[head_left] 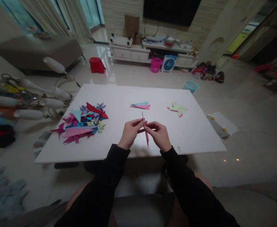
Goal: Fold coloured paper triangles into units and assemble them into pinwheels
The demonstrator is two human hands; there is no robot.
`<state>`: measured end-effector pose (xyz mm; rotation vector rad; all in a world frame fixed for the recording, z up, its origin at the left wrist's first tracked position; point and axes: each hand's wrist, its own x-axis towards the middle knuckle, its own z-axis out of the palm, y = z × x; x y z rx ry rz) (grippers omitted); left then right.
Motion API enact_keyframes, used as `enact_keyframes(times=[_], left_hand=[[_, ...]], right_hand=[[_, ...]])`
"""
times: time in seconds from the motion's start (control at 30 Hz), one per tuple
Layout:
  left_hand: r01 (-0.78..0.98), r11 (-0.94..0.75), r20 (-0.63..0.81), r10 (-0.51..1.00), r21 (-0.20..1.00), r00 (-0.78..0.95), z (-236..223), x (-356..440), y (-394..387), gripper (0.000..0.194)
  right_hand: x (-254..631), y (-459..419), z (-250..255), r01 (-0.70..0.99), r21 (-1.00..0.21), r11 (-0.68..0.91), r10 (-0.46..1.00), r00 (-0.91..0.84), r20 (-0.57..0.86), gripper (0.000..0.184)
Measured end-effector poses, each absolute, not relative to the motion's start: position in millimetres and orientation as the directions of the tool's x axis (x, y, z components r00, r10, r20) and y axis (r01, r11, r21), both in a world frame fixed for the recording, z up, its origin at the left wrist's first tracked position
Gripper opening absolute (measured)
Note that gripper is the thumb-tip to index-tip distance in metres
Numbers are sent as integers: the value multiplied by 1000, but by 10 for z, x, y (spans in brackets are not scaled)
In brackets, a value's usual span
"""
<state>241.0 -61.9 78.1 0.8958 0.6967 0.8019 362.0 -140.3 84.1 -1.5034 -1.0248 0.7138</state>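
Note:
A narrow piece of folded pink paper (147, 138) stands edge-on between my two hands, above the front part of the white table (119, 94). My left hand (131, 130) pinches it from the left, its fingers closed. From the other side my right hand (159, 134) grips the same paper between thumb and fingers. Just beyond them lie folded blue and pink papers (142, 105), shaped like darts. Off to the right rests a green and pink folded paper shape (178, 108). A heap of many-coloured folded paper figures (86, 121) covers the table's left side.
A small clear scrap (179, 148) lies near the front edge. Beyond the table stand a red stool (97, 65), a pink bucket (156, 64), a blue fan (169, 63) and a teal basket (191, 86). Blurred white-handled objects (50, 102) crowd the left edge.

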Motion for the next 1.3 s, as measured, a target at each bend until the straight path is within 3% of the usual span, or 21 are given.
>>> enact_keyframes(times=[0.13,0.47,0.7,1.07,1.3], left_hand=[[-307,388,-180,826,869,534,803,2380,-600,44],[-259,348,-181,845,901,503,737,2374,-563,34],[-320,391,-200,846,863,494,702,2367,-539,40],[-304,388,-222,859,870,461,751,2372,-552,36],[-271,385,-180,808,882,560,857,2343,-592,31]], right_hand=[[3655,-1384,826,95,-995,41,895,438,79,25],[3664,-1378,854,34,-999,3,873,487,19,21],[3686,-1377,843,-83,-996,-32,873,482,-69,26],[3723,-1374,804,-14,-999,-37,865,500,-39,20],[3726,-1375,789,49,-999,-5,850,526,22,16]])
